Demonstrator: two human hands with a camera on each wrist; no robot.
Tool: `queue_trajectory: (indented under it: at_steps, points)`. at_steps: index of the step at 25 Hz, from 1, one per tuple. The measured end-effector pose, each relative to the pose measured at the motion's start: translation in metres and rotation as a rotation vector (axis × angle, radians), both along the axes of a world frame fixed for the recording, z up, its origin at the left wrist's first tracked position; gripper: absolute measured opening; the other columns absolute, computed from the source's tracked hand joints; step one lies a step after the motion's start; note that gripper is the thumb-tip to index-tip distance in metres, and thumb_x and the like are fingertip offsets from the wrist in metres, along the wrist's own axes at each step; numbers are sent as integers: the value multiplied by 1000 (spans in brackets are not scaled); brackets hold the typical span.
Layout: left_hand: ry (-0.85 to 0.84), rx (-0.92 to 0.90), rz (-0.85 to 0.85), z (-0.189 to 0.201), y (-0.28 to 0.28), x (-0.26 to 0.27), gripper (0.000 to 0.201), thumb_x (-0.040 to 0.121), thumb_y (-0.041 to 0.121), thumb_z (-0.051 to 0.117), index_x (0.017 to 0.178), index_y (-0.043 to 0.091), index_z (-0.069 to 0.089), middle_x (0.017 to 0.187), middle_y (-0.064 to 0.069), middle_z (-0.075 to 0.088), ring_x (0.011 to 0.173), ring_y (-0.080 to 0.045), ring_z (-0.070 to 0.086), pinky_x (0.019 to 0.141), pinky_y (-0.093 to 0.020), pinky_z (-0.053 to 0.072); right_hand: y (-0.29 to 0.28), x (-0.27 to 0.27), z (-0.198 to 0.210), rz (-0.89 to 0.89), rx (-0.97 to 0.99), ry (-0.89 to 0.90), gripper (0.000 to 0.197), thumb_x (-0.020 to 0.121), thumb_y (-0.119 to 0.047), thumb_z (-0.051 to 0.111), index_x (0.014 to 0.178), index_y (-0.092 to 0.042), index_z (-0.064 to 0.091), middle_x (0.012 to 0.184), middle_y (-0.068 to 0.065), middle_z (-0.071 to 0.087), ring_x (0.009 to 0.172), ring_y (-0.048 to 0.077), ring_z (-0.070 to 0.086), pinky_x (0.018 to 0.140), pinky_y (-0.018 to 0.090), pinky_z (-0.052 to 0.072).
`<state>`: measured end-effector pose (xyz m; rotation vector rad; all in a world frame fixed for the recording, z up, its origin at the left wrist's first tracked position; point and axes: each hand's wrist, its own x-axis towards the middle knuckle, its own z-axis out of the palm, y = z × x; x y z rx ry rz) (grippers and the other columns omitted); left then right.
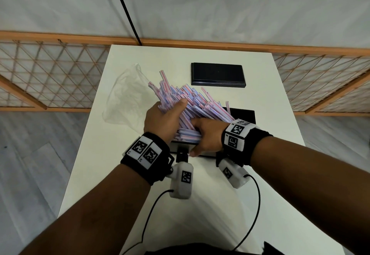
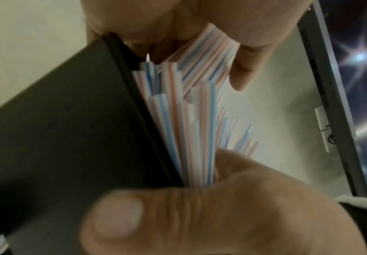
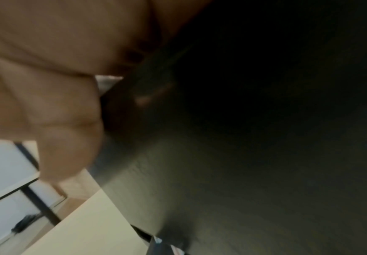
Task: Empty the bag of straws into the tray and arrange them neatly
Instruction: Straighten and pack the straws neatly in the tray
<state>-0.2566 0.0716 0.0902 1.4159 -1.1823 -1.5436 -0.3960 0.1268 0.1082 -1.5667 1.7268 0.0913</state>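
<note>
Centrally in the head view, a heap of striped straws [image 1: 192, 104] fans toward the upper left out of a black tray [image 1: 243, 114] that sits on the white table [image 1: 270, 174]; the left hand [image 1: 163, 119] curls over the heap's left side, thumb across the top, gripping the straws, while the right hand [image 1: 206, 136] closes round the near ends at the tray's lower edge, one finger pointing down onto the rim. Left of the heap lies the clear plastic bag [image 1: 125, 96], crumpled and flat on the table, and toward the upper right sits a black lid [image 1: 217, 74], well apart from the tray. Next, the left wrist view is blurred: straws [image 2: 178, 120] stand bundled against the tray's dark wall [image 2: 69, 129], the left hand [image 2: 222, 25] bent over them at the top of the frame, and the right hand [image 2: 200, 215] fills the bottom, its thumb against the straws. Lastly, the right wrist view is mostly dark tray surface [image 3: 243, 172], with the right hand's [image 3: 47, 86] blurred fingers at the upper left pressed to the tray, and a strip of table [image 3: 80, 233] at the lower left
</note>
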Motion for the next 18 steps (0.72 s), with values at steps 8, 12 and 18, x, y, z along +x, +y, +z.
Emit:
queue_trajectory:
  at_steps: [8,12,18]
  points:
    - [-149,-106,-72,-11,1,10,85,54,77,81,116,21,67,109,3,77,101,-18,74,94,-48,59,15,-1,3,-13,-205,186,74,68,-82,61,116,-26,59,102,-1,66,101,21,61,95,30,43]
    - [-78,-23,58,3,4,19,111,61,68,85,147,15,40,137,0,57,124,-18,59,105,-35,46,31,-14,5,-74,-340,143,61,69,-73,70,97,-20,55,87,-3,58,85,21,60,72,26,40]
    - [-247,29,-208,0,10,6,75,95,67,48,145,12,45,144,-9,57,131,-29,55,114,-46,39,43,-21,-2,-4,-280,179,45,77,-64,67,90,-22,63,79,-3,60,77,20,57,68,28,43]
